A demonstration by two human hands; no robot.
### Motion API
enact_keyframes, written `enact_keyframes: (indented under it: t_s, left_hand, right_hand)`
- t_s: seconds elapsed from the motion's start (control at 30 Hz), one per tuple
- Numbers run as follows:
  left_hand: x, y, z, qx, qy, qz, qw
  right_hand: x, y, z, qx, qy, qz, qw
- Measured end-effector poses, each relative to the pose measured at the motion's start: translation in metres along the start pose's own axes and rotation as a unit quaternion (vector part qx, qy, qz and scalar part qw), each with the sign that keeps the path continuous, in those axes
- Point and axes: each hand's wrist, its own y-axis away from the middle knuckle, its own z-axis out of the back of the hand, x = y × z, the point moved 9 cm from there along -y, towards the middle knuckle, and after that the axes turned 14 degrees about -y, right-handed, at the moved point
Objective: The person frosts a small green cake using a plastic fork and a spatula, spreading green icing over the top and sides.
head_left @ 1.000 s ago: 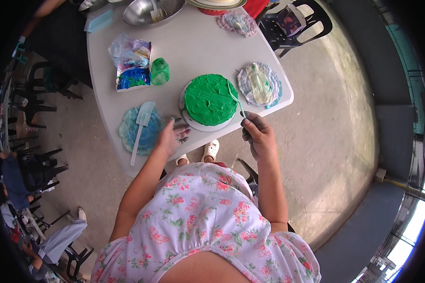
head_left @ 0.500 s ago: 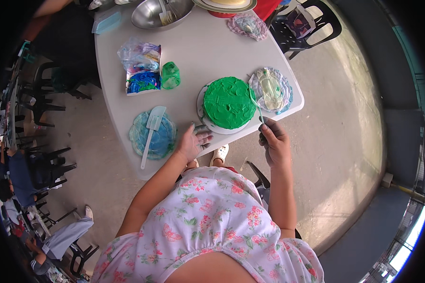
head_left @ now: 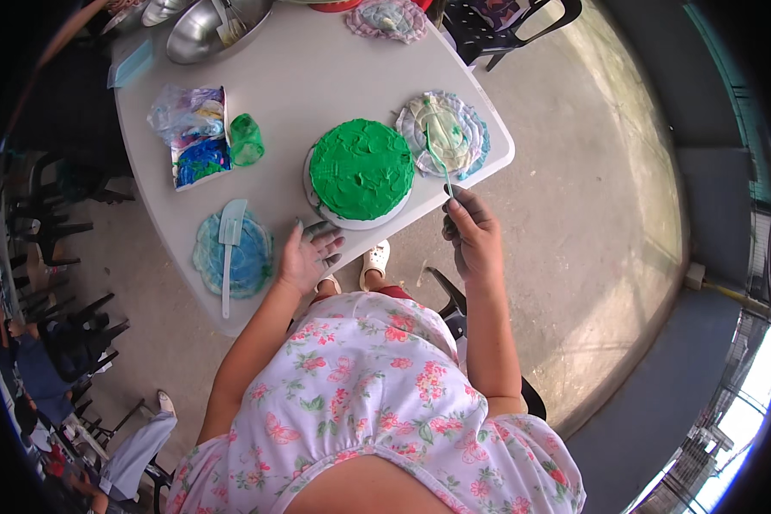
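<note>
My right hand (head_left: 473, 231) grips a thin pale spatula (head_left: 437, 158) upright at the table's front edge, its blade raised over a crumpled whitish-blue cloth-like round (head_left: 464, 150) right of the cake. A round cake (head_left: 360, 167) covered in rough green frosting stands on a white board (head_left: 364, 223). My left hand (head_left: 308, 257) is open beside the board's front-left, fingers apart and smudged dark. Left of it, a white rubber spatula (head_left: 230, 231) lies on a blue crumpled round (head_left: 253, 265).
On the white table (head_left: 291, 68) are a frosting-smeared tray (head_left: 197, 163), green crumpled plastic (head_left: 247, 141), a steel bowl (head_left: 201, 38), a blue rectangle (head_left: 130, 64) and a pink-blue cloth-like round (head_left: 385, 21). Black chairs (head_left: 497, 34) surround it; other people sit at left (head_left: 133, 454).
My right hand has lifted slightly, and the thin spatula has moved off the cake's right side to over the whitish round. The camera view has shifted; my left hand stays open.
</note>
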Motion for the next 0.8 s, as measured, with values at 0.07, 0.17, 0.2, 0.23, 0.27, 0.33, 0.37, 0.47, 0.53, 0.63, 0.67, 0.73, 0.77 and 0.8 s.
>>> enact_keyframes:
  t_s: [0.07, 0.17, 0.2, 0.23, 0.27, 0.33, 0.37, 0.47, 0.53, 0.63, 0.67, 0.73, 0.77, 0.8]
  left_hand:
    - [0.0, 0.0, 0.001, -0.002, -0.009, -0.003, 1.0]
    - [0.0, 0.0, 0.005, 0.026, -0.037, 0.0, 0.999]
    - [-0.003, 0.003, 0.011, 0.004, -0.039, -0.001, 0.999]
    - [-0.004, 0.005, 0.015, -0.018, -0.041, -0.002, 0.999]
    - [-0.009, 0.008, 0.019, -0.027, -0.042, -0.009, 0.999]
    - [-0.026, 0.014, 0.031, -0.07, -0.052, -0.068, 0.994]
    - [-0.032, 0.015, 0.033, -0.079, -0.054, -0.075, 0.993]
    - [-0.058, 0.022, 0.047, -0.142, -0.079, -0.129, 0.978]
    - [-0.08, 0.036, 0.064, -0.191, -0.065, -0.203, 0.958]
    - [-0.091, 0.049, 0.077, -0.235, -0.052, -0.237, 0.941]
    - [-0.09, 0.049, 0.079, -0.23, -0.054, -0.234, 0.943]
    - [-0.093, 0.052, 0.084, -0.25, -0.066, -0.25, 0.933]
    - [-0.092, 0.052, 0.085, -0.258, -0.072, -0.249, 0.931]
    - [-0.091, 0.05, 0.087, -0.254, -0.073, -0.246, 0.933]
  right_hand:
    - [0.001, -0.004, 0.003, 0.012, -0.019, 0.01, 1.0]
    - [0.0, -0.007, 0.002, 0.02, -0.016, -0.005, 1.0]
    - [0.0, -0.008, 0.002, 0.023, -0.017, -0.007, 1.0]
    - [-0.001, -0.007, 0.001, 0.027, -0.004, -0.017, 0.999]
    - [-0.005, -0.008, -0.003, 0.037, 0.003, -0.027, 0.999]
    - [-0.005, -0.007, 0.001, 0.048, -0.007, -0.025, 0.998]
    - [-0.003, -0.007, 0.005, 0.048, -0.013, -0.019, 0.999]
    - [0.001, -0.01, 0.007, 0.056, -0.025, -0.021, 0.998]
    - [0.002, -0.013, 0.007, 0.06, -0.021, -0.023, 0.998]
    - [0.005, -0.016, 0.009, 0.062, -0.009, -0.017, 0.998]
    - [0.004, -0.018, 0.012, 0.057, -0.009, -0.014, 0.998]
    - [0.001, -0.019, 0.016, 0.053, -0.017, -0.02, 0.998]
    - [-0.002, -0.018, 0.019, 0.045, -0.014, -0.023, 0.999]
    - [-0.005, -0.017, 0.02, 0.04, -0.013, -0.021, 0.999]
